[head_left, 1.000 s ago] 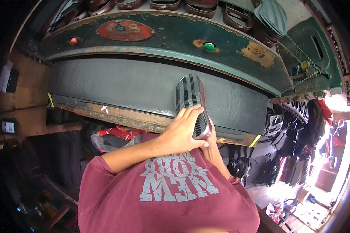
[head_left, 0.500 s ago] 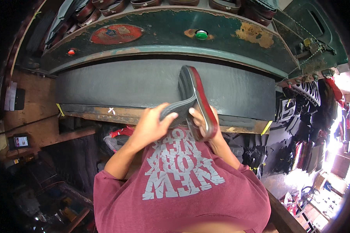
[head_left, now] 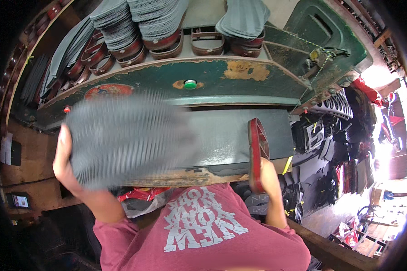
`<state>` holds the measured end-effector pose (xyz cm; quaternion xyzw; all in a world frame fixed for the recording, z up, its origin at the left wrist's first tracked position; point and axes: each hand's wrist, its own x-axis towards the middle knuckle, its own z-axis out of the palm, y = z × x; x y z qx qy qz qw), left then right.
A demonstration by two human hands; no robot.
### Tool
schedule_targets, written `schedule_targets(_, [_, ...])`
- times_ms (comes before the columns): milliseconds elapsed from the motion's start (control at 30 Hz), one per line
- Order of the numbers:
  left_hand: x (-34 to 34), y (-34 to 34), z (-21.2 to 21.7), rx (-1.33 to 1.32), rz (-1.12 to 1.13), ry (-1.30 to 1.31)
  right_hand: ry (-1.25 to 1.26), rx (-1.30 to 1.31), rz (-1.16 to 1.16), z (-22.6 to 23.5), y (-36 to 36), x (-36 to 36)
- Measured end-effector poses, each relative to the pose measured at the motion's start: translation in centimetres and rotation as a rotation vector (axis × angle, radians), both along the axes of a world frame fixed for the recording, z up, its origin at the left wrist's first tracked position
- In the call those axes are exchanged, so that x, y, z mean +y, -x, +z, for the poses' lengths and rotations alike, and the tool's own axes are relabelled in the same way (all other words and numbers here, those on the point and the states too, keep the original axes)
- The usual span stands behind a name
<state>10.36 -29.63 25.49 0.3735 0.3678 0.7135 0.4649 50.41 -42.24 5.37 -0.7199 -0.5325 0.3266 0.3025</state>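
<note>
My left hand point(head_left: 65, 158), raised at the left, grips a grey ribbed sole piece point(head_left: 126, 140). Motion blurs the piece, and it hides part of the machine behind. Most of the fingers on that hand are out of sight behind it. On the right, my right hand point(head_left: 270, 178) is closed around a red sole-shaped cutting die point(head_left: 255, 158), a narrow metal band with a crosspiece inside. The die stands on edge over the front of the dark flat press bed point(head_left: 226, 135), apart from the sole piece.
Stacks of grey sole pieces point(head_left: 156, 18) rest on more red dies point(head_left: 208, 43) along the top of the green press point(head_left: 156, 74). A green button point(head_left: 190, 84) and a red button point(head_left: 67, 109) sit on its front. Dark sheet scraps point(head_left: 319, 149) hang at right.
The sole piece is now apart from the die. My left hand has carried it up and left, while my right hand has moved right with the die. The view has tilted toward the shelf.
</note>
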Motion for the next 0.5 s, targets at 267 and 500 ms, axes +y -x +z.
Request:
schedule_targets(267, [17.5, -24.1, 4.8, -0.182, -0.574, -0.235, 0.05, -0.377, -0.009, -4.2, 2.8, 2.7])
schedule_targets(500, [19.2, -28.6, 3.4, -0.263, -0.534, 0.25, 0.187, -0.102, 0.277, -9.5, 4.7, 6.3])
